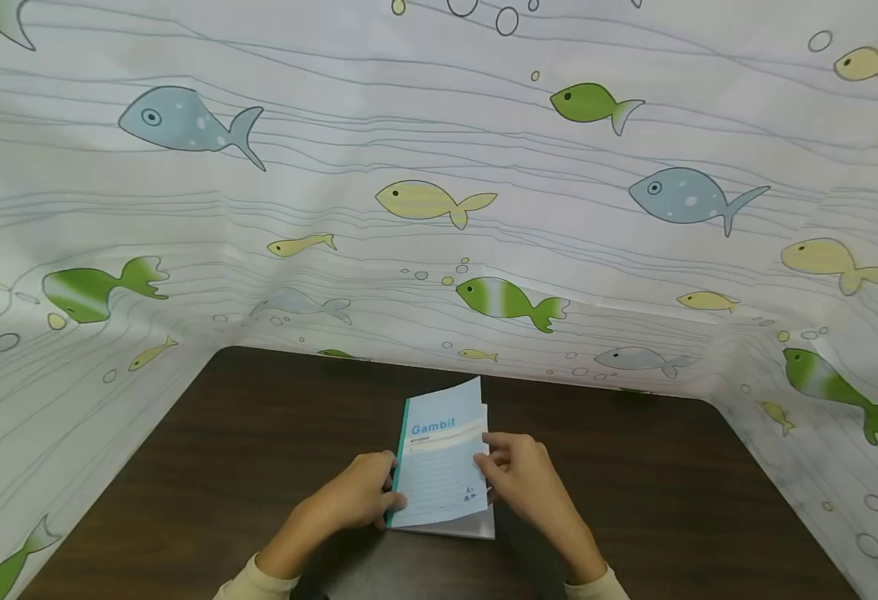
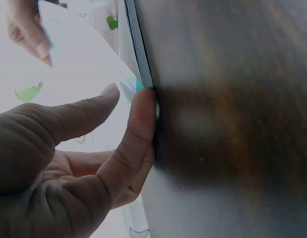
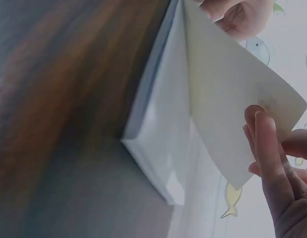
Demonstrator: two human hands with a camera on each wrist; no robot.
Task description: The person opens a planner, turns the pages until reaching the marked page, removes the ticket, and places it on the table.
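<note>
A thin notebook (image 1: 439, 467) with a pale blue cover, the word "Gambit" and a green spine lies on the table. Its front cover is lifted at the right side, and white pages show underneath. My left hand (image 1: 367, 492) holds the notebook at the spine, thumb over the cover's lower left and fingers against the spine edge. In the right wrist view, my right hand (image 3: 282, 168) pinches the free edge of the raised cover (image 3: 227, 94), thumb on the outer face and fingers on the inner face. The page block (image 3: 160, 124) stays flat below.
A dark wooden table (image 1: 258, 433) carries the notebook. White sheeting (image 1: 318, 133) printed with fish rises along the table's back and both sides.
</note>
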